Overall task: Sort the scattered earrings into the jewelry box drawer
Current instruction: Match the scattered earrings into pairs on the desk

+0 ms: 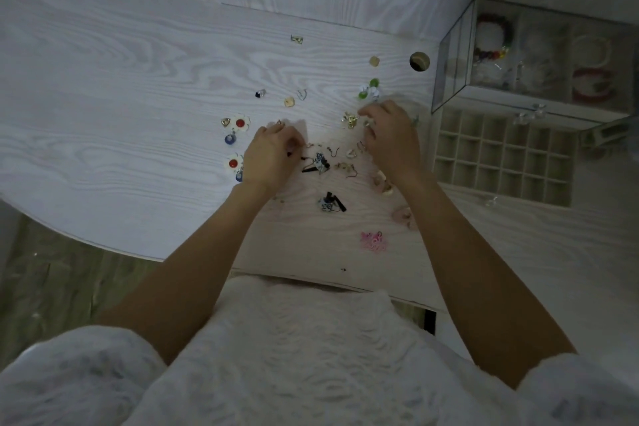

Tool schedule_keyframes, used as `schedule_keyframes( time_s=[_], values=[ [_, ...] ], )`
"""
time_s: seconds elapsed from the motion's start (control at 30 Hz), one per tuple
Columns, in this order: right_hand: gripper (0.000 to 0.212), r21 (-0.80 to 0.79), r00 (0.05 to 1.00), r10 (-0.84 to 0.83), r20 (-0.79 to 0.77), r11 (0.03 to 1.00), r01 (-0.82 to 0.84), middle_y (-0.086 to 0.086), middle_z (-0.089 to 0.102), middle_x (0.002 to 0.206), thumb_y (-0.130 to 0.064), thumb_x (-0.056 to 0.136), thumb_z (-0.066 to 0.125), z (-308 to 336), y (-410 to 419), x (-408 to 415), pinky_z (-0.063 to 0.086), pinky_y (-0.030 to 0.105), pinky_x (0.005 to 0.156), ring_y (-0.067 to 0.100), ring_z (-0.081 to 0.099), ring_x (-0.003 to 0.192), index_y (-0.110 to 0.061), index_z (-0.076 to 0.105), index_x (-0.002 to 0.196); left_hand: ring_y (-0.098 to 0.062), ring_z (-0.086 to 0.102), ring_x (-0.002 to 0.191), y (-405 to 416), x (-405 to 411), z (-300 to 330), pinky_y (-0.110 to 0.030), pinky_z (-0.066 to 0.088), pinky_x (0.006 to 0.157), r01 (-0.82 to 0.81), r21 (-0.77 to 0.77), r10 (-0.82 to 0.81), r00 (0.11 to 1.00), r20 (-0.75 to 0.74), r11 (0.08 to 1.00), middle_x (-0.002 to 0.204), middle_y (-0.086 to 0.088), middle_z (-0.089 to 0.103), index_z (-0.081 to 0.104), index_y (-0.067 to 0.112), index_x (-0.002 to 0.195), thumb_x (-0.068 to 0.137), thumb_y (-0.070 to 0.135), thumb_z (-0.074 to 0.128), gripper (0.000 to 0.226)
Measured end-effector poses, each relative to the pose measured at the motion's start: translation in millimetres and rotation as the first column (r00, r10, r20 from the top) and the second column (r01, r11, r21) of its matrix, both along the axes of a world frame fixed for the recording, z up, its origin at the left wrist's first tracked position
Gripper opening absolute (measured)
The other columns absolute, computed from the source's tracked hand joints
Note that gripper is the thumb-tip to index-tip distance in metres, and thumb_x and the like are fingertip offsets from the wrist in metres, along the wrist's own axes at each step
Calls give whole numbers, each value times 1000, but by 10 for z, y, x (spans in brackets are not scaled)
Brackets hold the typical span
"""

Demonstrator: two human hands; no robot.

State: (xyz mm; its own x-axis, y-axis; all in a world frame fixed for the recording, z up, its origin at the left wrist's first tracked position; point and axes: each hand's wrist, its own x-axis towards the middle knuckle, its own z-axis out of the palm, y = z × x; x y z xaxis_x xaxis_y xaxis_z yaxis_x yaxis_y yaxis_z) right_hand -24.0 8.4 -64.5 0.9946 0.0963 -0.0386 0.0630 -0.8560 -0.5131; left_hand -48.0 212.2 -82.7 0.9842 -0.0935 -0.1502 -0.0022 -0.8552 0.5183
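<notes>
Head view | earrings are seen scattered over the pale worktop, mid-scene | left hand is laid over the pile, fingers curled, pinch can't be told | right hand likewise curled, something small maybe pinched, can't be told | open drawer is pulled out right, below the glass jewelry box

I have just one view. It sits on my head and looks straight down, close over the pale wood-grain table. My two bare arms reach up from the bottom edge, and the wide lens bends the table's edges.
</notes>
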Motion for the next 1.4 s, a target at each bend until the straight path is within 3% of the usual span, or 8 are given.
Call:
schedule_keyframes(
  time_s=[0.1,0.27,0.5,0.7,0.9,1.13,1.27,1.4],
  values=[
    [46,-39,988,-1,-152,999,-4,17,45,123,3,82,49,-51,98,81,40,35,88,31,44,109,-8,51,127,-30,55,86,7,-48,-1,-28,38,65,-47,-41,46,999,-19,998,93,-13,63,66,11,90,83,17,63,10],
    [46,63,967,119,-226,992,-108,14,44,123,5,78,47,-67,322,37,44,38,96,29,46,111,-8,54,121,-33,54,93,-13,-189,-10,-35,44,77,-2,-20,2,999,37,1000,103,-14,62,65,10,104,80,23,67,27],
    [39,126,995,24,-94,992,-12,11,52,117,6,82,51,63,119,-276,46,27,80,20,55,93,-7,58,118,-30,53,93,-90,-311,19,-36,45,81,86,6,-85,982,168,996,101,-10,62,64,13,105,72,20,74,35],
    [23,20,991,81,-105,997,-79,12,55,104,1,83,57,-65,222,-542,49,34,69,24,57,80,-6,58,104,-31,54,88,-71,-380,-27,-39,47,75,108,75,-120,978,171,991,97,-8,64,67,13,93,74,18,72,21],
    [23,145,998,52,-31,988,-47,15,55,101,7,78,55,-62,388,-533,50,35,68,25,57,80,-1,60,99,-34,54,87,102,-481,16,-36,46,74,62,104,-84,973,217,993,93,-10,66,69,6,80,72,5,69,8],
    [33,-26,968,193,-161,979,-200,7,58,105,-26,81,68,34,292,-982,42,29,66,22,55,93,-14,57,110,-33,54,92,-66,-469,98,-36,47,75,164,22,-165,977,137,986,100,-13,63,64,6,100,80,8,64,20],
    [26,-93,979,135,-153,984,-150,8,58,99,-25,85,64,-64,367,-1101,34,29,59,23,53,89,-11,55,105,-34,50,104,-85,-426,54,-37,42,84,113,81,-112,994,-12,990,108,-17,60,61,5,107,84,13,61,25],
    [19,-25,985,113,-129,993,-117,11,60,92,-15,85,63,-81,353,-1126,32,29,59,26,54,87,-7,57,101,-34,55,92,-54,-422,131,-32,39,73,118,74,-117,993,-28,990,96,-20,61,64,2,95,83,13,64,17]
  ],
)
